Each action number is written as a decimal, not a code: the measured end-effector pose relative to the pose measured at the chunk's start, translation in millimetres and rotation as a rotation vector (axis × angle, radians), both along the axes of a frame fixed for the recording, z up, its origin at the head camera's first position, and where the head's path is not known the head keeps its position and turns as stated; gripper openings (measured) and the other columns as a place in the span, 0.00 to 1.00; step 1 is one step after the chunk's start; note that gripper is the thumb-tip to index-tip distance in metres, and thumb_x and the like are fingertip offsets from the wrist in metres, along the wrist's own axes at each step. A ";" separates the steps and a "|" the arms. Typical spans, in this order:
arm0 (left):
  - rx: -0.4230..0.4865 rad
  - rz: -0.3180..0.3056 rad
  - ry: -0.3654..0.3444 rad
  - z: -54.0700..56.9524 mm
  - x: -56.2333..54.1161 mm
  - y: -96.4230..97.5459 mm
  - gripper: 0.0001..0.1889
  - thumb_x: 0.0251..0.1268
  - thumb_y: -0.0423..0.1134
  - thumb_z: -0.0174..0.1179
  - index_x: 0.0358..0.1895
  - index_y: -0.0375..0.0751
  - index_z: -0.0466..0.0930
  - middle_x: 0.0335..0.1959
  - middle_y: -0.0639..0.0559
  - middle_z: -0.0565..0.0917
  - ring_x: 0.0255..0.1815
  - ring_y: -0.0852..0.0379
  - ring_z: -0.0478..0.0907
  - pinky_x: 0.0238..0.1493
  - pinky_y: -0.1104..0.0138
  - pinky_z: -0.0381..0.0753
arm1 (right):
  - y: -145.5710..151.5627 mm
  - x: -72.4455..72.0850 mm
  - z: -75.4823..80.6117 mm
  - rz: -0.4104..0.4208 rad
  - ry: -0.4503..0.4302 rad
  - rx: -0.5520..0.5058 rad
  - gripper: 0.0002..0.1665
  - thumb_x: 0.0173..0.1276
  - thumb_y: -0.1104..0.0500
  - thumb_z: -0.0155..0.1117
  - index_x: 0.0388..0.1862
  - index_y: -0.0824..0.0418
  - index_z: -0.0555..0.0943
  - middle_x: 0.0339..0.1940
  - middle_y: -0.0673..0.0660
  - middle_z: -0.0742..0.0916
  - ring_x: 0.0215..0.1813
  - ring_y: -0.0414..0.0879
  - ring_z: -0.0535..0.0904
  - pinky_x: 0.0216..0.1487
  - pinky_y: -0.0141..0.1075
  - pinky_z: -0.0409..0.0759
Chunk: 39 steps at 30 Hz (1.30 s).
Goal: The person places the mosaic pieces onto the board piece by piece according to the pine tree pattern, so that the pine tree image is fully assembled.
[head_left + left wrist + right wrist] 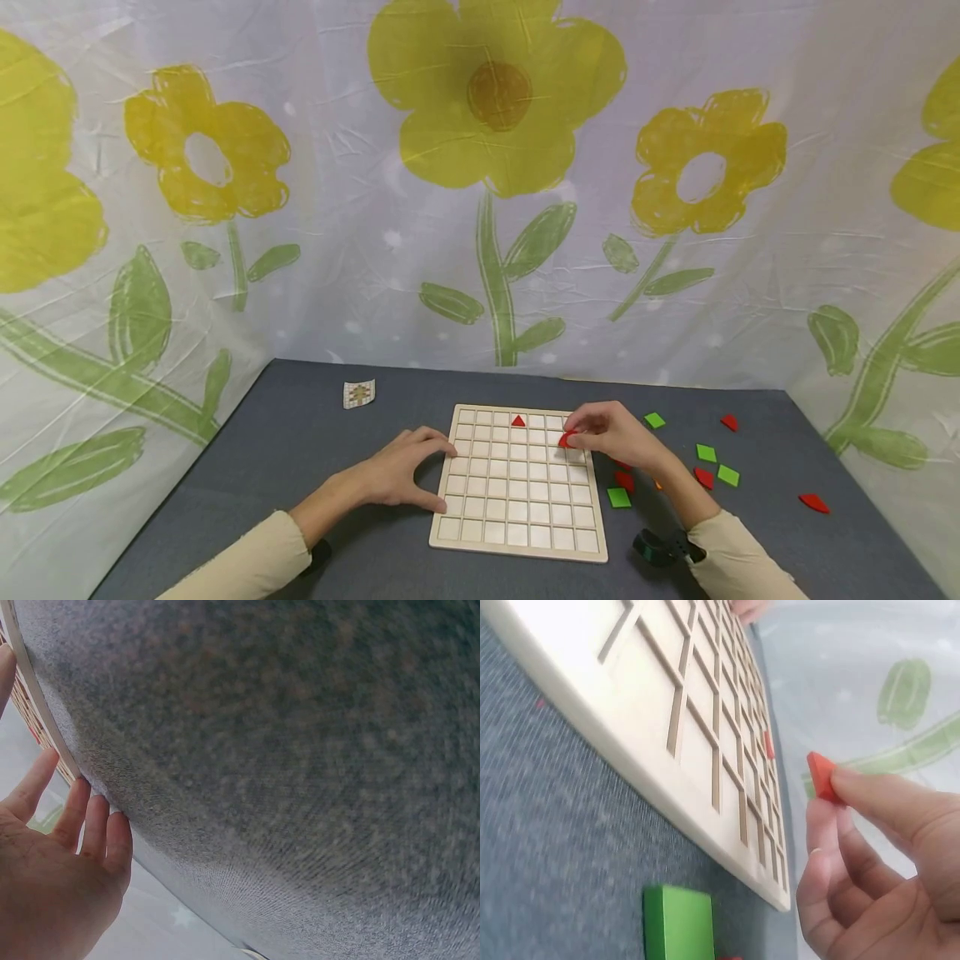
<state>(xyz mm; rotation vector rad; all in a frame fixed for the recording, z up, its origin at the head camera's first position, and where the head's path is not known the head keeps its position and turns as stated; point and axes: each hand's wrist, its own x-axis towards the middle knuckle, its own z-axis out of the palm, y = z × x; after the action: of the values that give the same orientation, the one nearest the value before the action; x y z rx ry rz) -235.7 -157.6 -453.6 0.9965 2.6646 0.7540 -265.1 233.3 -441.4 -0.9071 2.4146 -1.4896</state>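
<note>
A pale wooden grid board point(517, 552) lies on the dark table, with one red triangle point(518, 422) in a cell of its far row. My left hand point(401, 471) rests against the board's left edge, thumb and fingers spread and touching the rim. My right hand point(618, 435) is over the board's far right part, pinching a red block point(822, 777) between thumb and fingertips. The block is held above the cells, apart from them in the right wrist view. Its full outline is partly hidden by the fingers.
To the right of the board lie several green squares point(618, 497) and red pieces point(813, 502), some partly behind the right arm. A small patterned card point(359, 393) lies at the back left. A flower-printed cloth point(330, 275) hangs behind the table.
</note>
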 end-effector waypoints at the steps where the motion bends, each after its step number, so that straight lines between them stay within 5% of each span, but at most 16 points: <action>1: -0.002 0.001 0.001 -0.2 0.0 0.0 0.38 0.52 0.59 0.77 0.64 0.46 0.77 0.66 0.45 0.70 0.65 0.39 0.66 0.62 0.42 0.67 | -1.5 -0.3 -0.2 0.006 0.002 -0.003 0.09 0.70 0.67 0.70 0.47 0.67 0.85 0.41 0.60 0.88 0.39 0.58 0.83 0.40 0.37 0.80; 10: -0.003 0.003 0.003 -0.3 0.4 -0.2 0.38 0.52 0.60 0.77 0.64 0.46 0.77 0.66 0.46 0.70 0.65 0.39 0.66 0.62 0.42 0.67 | -16.4 -6.8 -3.3 0.045 -0.008 -0.034 0.09 0.71 0.66 0.69 0.47 0.69 0.85 0.42 0.63 0.87 0.41 0.62 0.84 0.42 0.42 0.83; 21: -0.007 0.001 0.005 1.0 0.5 -0.2 0.37 0.53 0.59 0.77 0.64 0.47 0.76 0.66 0.46 0.70 0.64 0.40 0.66 0.62 0.42 0.67 | -33.6 -18.8 -6.8 0.016 -0.025 0.007 0.10 0.71 0.66 0.69 0.49 0.68 0.86 0.40 0.60 0.88 0.38 0.59 0.84 0.36 0.37 0.78; 39: -0.003 0.002 -0.004 -1.7 -0.7 -0.8 0.37 0.53 0.60 0.76 0.65 0.48 0.76 0.66 0.47 0.70 0.65 0.40 0.66 0.62 0.43 0.67 | -55.4 -30.4 -5.9 0.052 -0.015 0.027 0.10 0.69 0.69 0.69 0.48 0.71 0.85 0.39 0.62 0.88 0.39 0.62 0.85 0.38 0.50 0.84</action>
<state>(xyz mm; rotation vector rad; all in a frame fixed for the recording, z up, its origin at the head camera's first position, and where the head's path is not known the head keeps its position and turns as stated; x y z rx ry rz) -236.5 -158.4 -455.4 0.9908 2.6627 0.7518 -295.5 177.9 -447.3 -0.9417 2.3760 -1.4375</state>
